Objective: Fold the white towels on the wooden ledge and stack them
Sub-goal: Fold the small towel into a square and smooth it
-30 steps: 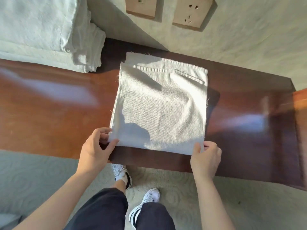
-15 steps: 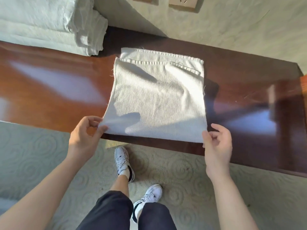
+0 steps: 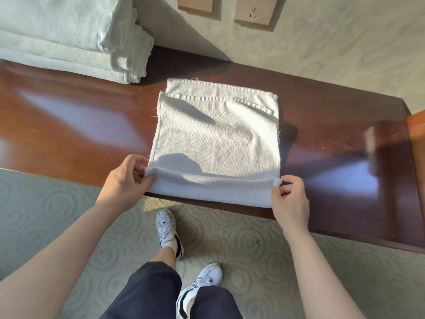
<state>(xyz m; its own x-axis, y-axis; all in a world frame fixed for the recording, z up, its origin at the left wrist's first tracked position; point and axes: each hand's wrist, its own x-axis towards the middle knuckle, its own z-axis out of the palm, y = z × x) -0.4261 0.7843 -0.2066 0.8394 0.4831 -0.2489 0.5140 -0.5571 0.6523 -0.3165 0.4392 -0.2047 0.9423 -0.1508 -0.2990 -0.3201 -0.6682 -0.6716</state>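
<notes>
A white towel [image 3: 216, 139], folded once, lies flat across the glossy wooden ledge [image 3: 76, 125]. Its near edge is lifted and curled back over itself into a low roll along the ledge's front. My left hand [image 3: 125, 180] pinches the near left corner of that roll. My right hand [image 3: 291, 200] pinches the near right corner. A stack of folded white towels [image 3: 69, 35] sits at the far left end of the ledge, against the wall.
Two wall sockets [image 3: 253, 12] sit above the ledge. The ledge ends at the right near an orange-brown panel [image 3: 417, 132]. Patterned carpet [image 3: 46, 215] lies below, with my legs and white sneakers [image 3: 166, 226] close to the ledge front.
Both hands have raised the towel's near edge off the ledge and turned it over toward the wall, forming a roll. The far part of the towel has stayed put.
</notes>
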